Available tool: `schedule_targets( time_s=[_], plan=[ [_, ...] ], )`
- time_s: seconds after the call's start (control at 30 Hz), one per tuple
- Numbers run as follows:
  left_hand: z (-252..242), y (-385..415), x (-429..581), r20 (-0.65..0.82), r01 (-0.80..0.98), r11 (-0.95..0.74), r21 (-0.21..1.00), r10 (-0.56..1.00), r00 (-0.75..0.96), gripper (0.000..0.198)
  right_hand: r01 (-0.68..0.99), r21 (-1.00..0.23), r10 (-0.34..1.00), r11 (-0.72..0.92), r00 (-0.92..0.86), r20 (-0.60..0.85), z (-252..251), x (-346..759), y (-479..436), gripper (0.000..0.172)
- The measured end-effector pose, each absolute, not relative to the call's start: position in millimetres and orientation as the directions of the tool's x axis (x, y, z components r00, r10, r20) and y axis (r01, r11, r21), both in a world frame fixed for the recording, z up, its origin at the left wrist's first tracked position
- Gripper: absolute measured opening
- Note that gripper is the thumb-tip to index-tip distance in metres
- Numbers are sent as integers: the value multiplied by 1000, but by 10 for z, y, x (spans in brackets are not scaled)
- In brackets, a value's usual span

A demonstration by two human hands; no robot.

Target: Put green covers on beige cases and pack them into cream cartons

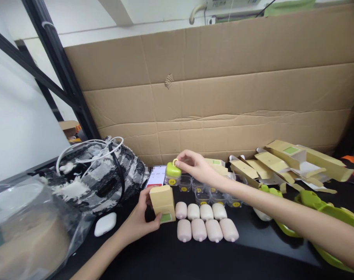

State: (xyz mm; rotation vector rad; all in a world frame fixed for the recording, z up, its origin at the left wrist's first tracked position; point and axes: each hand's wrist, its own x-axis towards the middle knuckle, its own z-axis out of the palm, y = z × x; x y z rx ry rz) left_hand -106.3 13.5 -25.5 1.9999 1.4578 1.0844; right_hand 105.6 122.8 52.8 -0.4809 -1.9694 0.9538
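My left hand [141, 216] grips a small tan cardboard box [162, 200] with a green label, fingers behind it and thumb in front. Just above that box, my right hand [191, 163] pinches the pale ring of a shiny green lid [173, 170]. Directly under the lid is a clear cup with a yellow sticker [171, 181]; whether the two are joined I cannot tell. More clear cups [203, 196] with yellow stickers stand beneath my right forearm, which partly hides them. In front of them, several white and pale pink rounded pieces [199, 229] lie in two rows.
A phone [156, 177] lies behind the box. To the left are a white earbud case [105, 224], a frayed black-and-white bag [97, 182] and a plastic-wrapped roll [27, 229]. Flattened tan boxes [282, 159] and green parts [314, 200] sit right. A cardboard sheet [217, 93] stands behind.
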Motion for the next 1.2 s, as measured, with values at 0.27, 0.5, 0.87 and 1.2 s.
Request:
schedule_targets(
  time_s=[0.27, 0.5, 0.87, 1.2],
  plan=[
    [-252, 102, -1068, 341, 608, -359, 708, 928, 151, 51, -94, -781, 590, 617, -602, 539, 442, 790, 1183, 14],
    [-239, 120, -1054, 345, 670, -358, 651, 925, 159, 52, -21, -751, 574, 660, -631, 522, 380, 825, 1239, 11],
    [-278, 134, -1070, 365, 722, -357, 593, 918, 155, 53, 93, -669, 543, 738, -670, 506, 468, 809, 1179, 22],
    [-298, 140, -1099, 392, 733, -391, 556, 902, 182, 47, 100, -701, 533, 706, -727, 433, 416, 835, 1237, 24]
  ],
)
